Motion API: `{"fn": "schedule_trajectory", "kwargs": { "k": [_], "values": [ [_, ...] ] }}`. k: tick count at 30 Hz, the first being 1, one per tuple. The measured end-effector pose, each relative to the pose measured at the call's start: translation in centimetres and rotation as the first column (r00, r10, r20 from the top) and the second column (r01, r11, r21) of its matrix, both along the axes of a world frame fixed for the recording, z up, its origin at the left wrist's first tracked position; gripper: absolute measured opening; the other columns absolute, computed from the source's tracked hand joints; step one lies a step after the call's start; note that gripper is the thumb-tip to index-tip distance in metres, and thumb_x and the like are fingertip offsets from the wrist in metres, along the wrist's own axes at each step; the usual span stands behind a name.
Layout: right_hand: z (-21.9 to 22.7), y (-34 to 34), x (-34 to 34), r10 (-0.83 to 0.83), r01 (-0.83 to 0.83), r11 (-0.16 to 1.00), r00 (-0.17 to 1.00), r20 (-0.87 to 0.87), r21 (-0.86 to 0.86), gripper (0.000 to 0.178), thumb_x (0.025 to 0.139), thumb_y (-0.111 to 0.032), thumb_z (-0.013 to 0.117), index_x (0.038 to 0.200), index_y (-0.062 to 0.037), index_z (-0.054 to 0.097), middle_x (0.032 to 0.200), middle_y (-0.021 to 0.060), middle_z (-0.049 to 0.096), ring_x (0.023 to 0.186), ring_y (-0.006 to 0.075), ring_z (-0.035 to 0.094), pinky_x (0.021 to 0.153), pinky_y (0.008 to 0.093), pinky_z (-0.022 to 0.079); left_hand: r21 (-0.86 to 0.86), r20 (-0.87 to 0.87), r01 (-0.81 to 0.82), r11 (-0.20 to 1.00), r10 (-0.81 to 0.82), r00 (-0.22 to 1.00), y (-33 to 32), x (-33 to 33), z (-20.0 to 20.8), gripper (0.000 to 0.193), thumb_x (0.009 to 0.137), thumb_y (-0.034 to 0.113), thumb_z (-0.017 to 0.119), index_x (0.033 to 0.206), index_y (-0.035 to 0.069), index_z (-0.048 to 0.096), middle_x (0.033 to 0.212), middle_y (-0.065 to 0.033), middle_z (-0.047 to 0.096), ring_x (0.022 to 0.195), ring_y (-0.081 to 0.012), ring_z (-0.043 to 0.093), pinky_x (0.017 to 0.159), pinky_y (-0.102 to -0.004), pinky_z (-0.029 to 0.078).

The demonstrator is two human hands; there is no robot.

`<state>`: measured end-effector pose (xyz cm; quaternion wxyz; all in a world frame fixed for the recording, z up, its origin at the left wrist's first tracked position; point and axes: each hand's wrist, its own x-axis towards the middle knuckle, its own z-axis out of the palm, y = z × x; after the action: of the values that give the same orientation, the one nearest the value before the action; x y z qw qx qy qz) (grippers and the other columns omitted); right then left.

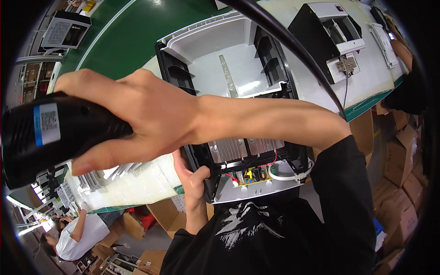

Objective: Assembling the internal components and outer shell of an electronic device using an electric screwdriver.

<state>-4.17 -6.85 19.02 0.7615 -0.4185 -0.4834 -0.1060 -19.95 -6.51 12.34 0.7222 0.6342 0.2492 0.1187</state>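
Observation:
My right hand (151,112) reaches across to the left and is closed round a black handheld tool (87,133) with vent slots and a code label; its working end cannot be made out. Below it, my left hand (191,181) grips the near left side of an open appliance housing (300,137), thumb over the edge. That housing has a black frame and a pale inner tray (211,64). Toward me it holds finned metal heat sinks (229,150), a small circuit board (251,176), red wires and a white cable (286,178). My right forearm hides its middle.
The housing rests on a pale worktable (156,183). A black and white machine (325,36) stands at the right. A thick black band (293,43) crosses the upper view. Metal parts (89,181) lie left; cardboard boxes (401,183) and a seated person (82,238) are beyond.

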Motion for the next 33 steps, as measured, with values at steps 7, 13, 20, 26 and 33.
{"fn": "schedule_trajectory", "kwargs": {
  "k": [7,13,20,26,33],
  "values": [
    [-0.5,0.5,-0.1,-0.027,0.026,0.999,0.999,0.019,0.024,0.075,0.078,-0.057,0.07,0.117,0.0032,0.048,0.052,0.0163,0.053,0.051,0.0357,0.061,0.048,0.0398,0.047,-0.041,0.01,-0.06,0.997,0.06,0.998,-0.1,0.1,0.1,0.073,0.05,-0.008,0.046,0.123,-0.006,0.046,0.101,-0.0067,0.053,0.083,-0.0147,0.055,0.069,-0.0221,0.045],
    [-0.3,0.5,-0.4,0.018,-0.02,0.999,0.999,0.03,0.048,0.075,0.078,-0.057,0.07,0.116,0.004,0.049,0.052,0.0164,0.053,0.053,0.0343,0.062,0.049,0.0387,0.048,-0.082,-0.007,-0.051,0.995,0.05,0.999,-0.2,0.0,0.4,0.072,0.05,-0.008,0.045,0.122,-0.007,0.047,0.1,-0.007,0.053,0.078,-0.014,0.055,0.064,-0.0221,0.046],
    [-0.8,-0.1,-0.2,0.108,-0.109,0.99,0.994,-0.018,-0.091,0.075,0.078,-0.058,0.07,0.115,0.0046,0.051,0.049,0.0152,0.052,0.049,0.0334,0.061,0.048,0.0382,0.048,-0.084,0.049,-0.03,0.996,0.034,0.998,0.0,0.0,-0.1,0.076,0.05,-0.008,0.046,0.127,-0.007,0.045,0.105,-0.0078,0.053,0.083,-0.0149,0.056,0.067,-0.0221,0.047],
    [-0.7,0.5,-0.1,0.083,-0.083,0.992,0.997,0.0,-0.095,0.073,0.078,-0.055,0.071,0.115,0.0037,0.051,0.059,0.017,0.06,0.055,0.0327,0.065,0.052,0.0377,0.051,-0.083,0.046,-0.036,0.996,0.04,0.998,0.3,-0.2,-0.1,0.082,0.05,-0.007,0.046,0.132,-0.006,0.042,0.11,-0.0086,0.053,0.088,-0.0159,0.056,0.074,-0.0225,0.047],
    [0.9,-0.7,0.1,0.064,-0.063,0.994,0.998,0.008,-0.091,0.062,0.077,-0.03,0.081,0.123,-0.0019,0.05,0.085,0.0091,0.066,0.066,0.0141,0.064,0.058,0.0262,0.049,0.063,0.077,0.036,0.997,-0.041,0.996,1.0,0.0,-0.7,0.098,0.052,-0.009,0.046,0.148,-0.002,0.024,0.126,-0.0083,0.048,0.103,-0.0164,0.051,0.085,-0.0207,0.042]
  ]
}}
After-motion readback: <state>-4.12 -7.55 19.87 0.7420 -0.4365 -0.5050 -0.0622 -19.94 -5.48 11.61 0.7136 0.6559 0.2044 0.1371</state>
